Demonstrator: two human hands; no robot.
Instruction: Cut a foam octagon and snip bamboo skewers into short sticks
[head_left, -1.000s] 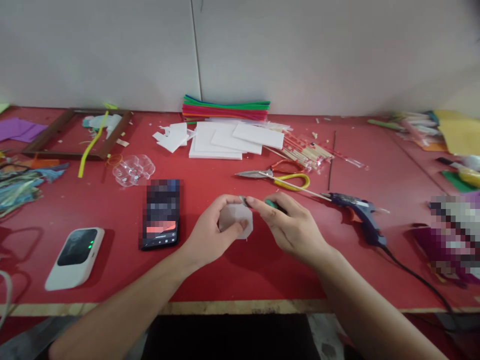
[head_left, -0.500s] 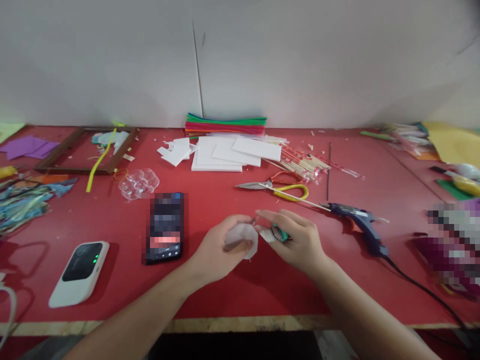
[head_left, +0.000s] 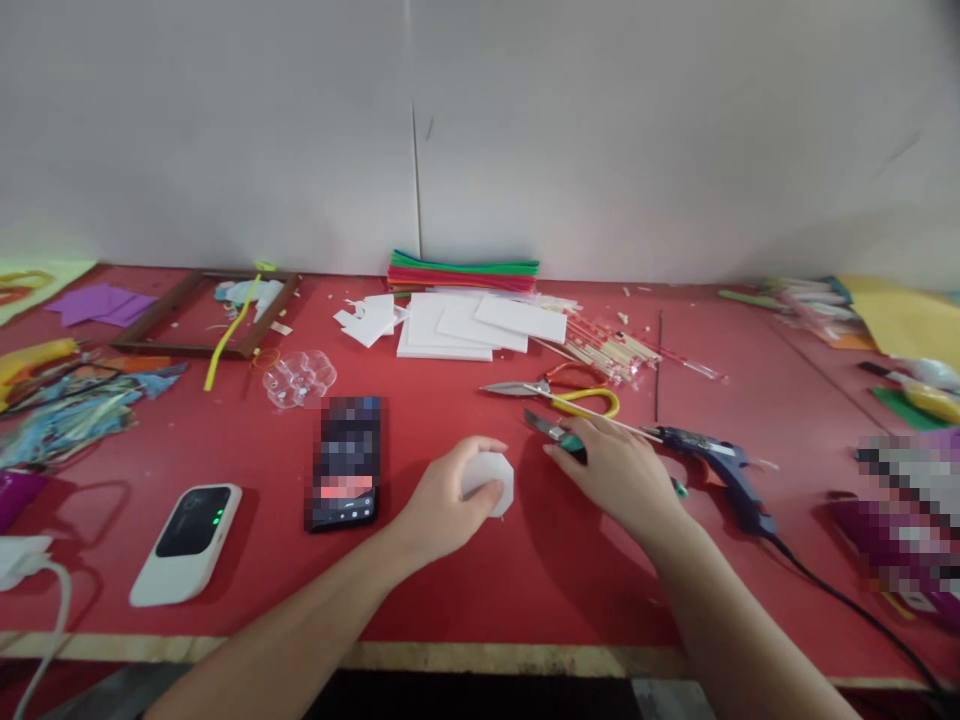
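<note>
My left hand [head_left: 450, 497] is closed on a small white many-sided piece [head_left: 495, 475], with the thumb across its face. To the right, low over the red table, my right hand [head_left: 611, 465] grips a green-handled utility knife [head_left: 553, 432]. The knife's metal front end points up and left, apart from the white piece, while the palm hides most of the handle. Just beyond it lie scissors [head_left: 577, 401] with yellow and red handles. A thin stick-like piece crosses the scissors toward the tip of a blue glue gun [head_left: 712, 450].
White sheets [head_left: 450, 335], sticks in clear wrapping [head_left: 611, 345] and coloured pipe cleaners [head_left: 465, 272] lie along the back. On the left are a phone [head_left: 345, 460], a white device [head_left: 186, 545], a clear plastic dish [head_left: 300, 380] and a brown frame [head_left: 180, 345]. A cable [head_left: 840, 585] trails right.
My right hand has moved away from the white piece, to the right, carrying the utility knife lower toward the table. My left hand still holds the white piece. The view has shifted slightly.
</note>
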